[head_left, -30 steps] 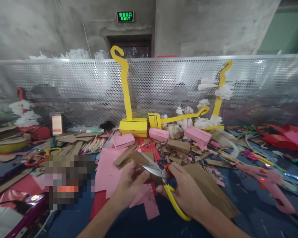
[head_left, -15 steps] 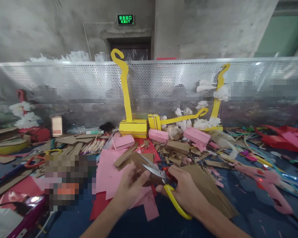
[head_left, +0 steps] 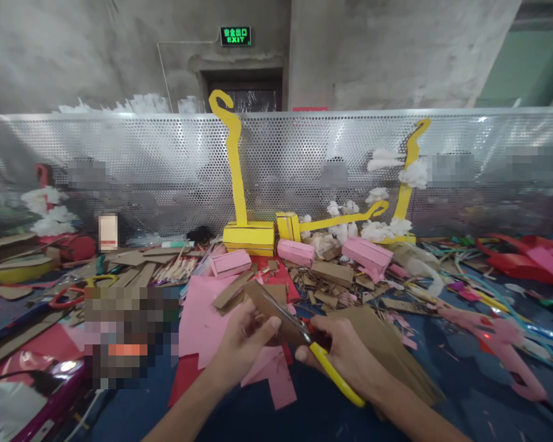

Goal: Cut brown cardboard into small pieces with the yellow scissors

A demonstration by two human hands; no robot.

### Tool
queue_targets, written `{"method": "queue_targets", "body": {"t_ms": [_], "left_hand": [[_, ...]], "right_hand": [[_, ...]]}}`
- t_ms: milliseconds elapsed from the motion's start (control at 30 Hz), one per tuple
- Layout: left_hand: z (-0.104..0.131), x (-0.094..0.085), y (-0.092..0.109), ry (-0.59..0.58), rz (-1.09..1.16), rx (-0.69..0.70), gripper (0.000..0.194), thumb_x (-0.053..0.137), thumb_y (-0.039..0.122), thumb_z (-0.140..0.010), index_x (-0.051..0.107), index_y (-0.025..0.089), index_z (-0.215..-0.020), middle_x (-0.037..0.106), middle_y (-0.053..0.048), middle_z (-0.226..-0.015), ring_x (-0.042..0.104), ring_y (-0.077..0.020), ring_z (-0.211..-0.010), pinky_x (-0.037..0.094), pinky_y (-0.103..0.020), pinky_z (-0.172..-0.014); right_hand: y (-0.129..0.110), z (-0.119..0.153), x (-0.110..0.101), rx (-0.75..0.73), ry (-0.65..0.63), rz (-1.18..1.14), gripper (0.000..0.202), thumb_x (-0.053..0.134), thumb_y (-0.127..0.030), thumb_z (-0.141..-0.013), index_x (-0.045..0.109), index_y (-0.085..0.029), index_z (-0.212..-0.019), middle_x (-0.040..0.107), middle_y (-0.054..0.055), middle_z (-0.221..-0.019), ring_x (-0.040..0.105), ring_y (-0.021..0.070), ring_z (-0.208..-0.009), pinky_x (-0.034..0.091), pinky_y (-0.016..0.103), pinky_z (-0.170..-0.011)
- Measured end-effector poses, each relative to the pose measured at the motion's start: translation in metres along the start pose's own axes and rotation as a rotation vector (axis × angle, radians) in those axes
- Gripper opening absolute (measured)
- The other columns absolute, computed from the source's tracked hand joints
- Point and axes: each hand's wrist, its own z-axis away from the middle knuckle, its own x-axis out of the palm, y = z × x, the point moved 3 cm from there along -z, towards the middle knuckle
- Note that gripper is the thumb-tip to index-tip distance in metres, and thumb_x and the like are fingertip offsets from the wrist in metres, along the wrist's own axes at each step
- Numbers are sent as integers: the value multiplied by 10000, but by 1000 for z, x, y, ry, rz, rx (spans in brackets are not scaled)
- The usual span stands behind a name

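Apparently mid-snip – cardboard piece [head_left: 290,331] between both hands, scissors across it
The piece sits low over the middle of the tabletop [head_left: 332,420], its near end pinched by the left hand [head_left: 239,341], thumb on top, probably to keep it stiff against the blades; the right hand [head_left: 348,347] is wrapped round the handles of the scissors [head_left: 334,371], whose blades lie nearly together, angled away toward the upper left. Pink paper [head_left: 203,319] lies beneath and beside the left hand, more cardboard [head_left: 382,344] by the right – both within easy reach, while the pink glue gun [head_left: 493,334] rests farther right and the yellow boxes [head_left: 249,236] stand back near the perforated panel [head_left: 166,153], seemingly out of the way
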Motion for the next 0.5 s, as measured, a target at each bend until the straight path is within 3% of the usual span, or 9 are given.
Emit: {"method": "queue_targets", "body": {"t_ms": [200,333,500], "left_hand": [[-3,-3,-4,-26,29,18,405,744,389,-823,630,174,-1147,749,-126,-1085,736,-251,-889,605,-331,-735],[-5,-4,0,-26,38,66,391,752,366,-818,644,177,-1143,752,-112,-1061,727,-235,-884,599,-316,-740],[-4,-9,10,-2,-29,94,349,698,372,-867,647,175,-1150,737,-66,-897,687,-154,-718,559,-200,-589]], "right_hand": [[-2,-1,0,-13,51,6,519,734,-591,-725,402,-202,-634,332,-76,-623,279,103,-594,192,235,-511],[-2,-1,6,-56,23,-150,443,721,-556,-766,461,-199,-743,380,-70,-691,320,106,-620,253,226,-527],[-11,6,4,-4,-43,-360,469,608,-656,-829,559,-195,-901,496,-26,-758,461,138,-666,410,230,-578]]}}
